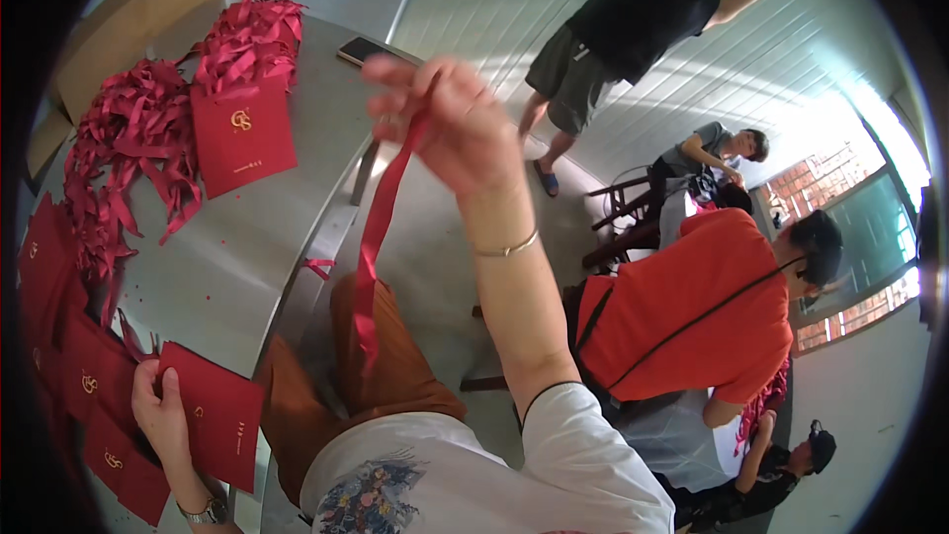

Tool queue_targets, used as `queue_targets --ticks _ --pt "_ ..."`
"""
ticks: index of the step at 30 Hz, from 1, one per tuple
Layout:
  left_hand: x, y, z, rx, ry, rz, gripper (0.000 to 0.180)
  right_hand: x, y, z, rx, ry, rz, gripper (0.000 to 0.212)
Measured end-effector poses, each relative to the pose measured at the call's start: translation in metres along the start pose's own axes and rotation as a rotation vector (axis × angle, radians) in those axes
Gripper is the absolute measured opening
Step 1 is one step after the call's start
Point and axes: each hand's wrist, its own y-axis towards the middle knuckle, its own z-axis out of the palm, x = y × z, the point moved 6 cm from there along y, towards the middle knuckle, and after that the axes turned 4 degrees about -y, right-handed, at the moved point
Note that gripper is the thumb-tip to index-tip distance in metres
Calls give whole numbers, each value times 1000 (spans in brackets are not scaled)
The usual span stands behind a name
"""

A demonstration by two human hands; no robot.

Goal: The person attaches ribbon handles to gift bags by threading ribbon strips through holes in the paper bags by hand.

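My left hand [163, 410] grips a small red paper gift bag [222, 425] at its edge near the table's rim, with the thumb on its front face. Raised in front of me, my right hand [455, 124] is slightly blurred. Its fingers are pinched on a long red ribbon [371, 247], which hangs down over my lap. Beside my left hand lie more red paper bags [94, 376] with gold print, partly overlapping.
On the grey table [237, 247] are heaps of red ribbons [133, 138], another red bag [244, 138] and a dark phone [361, 51]. A person in orange [692, 307] sits close on my right. Someone in black [638, 10] stands beyond; others sit farther right.
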Motion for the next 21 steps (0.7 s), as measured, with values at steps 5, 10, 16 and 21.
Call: queue_targets --ticks 5,10,16,21 --pt "-4 -4 2 -34 145 -22 18 -17 -5 4 -44 -68 89 17" --pt "-34 -2 7 -29 49 14 18 59 40 56 208 -298 -89 12" --pt "-25 -4 -1 -39 66 26 16 97 166 68 274 -280 -150 22" --pt "-30 -1 1 -57 97 32 15 76 246 49 -73 -163 -196 16"
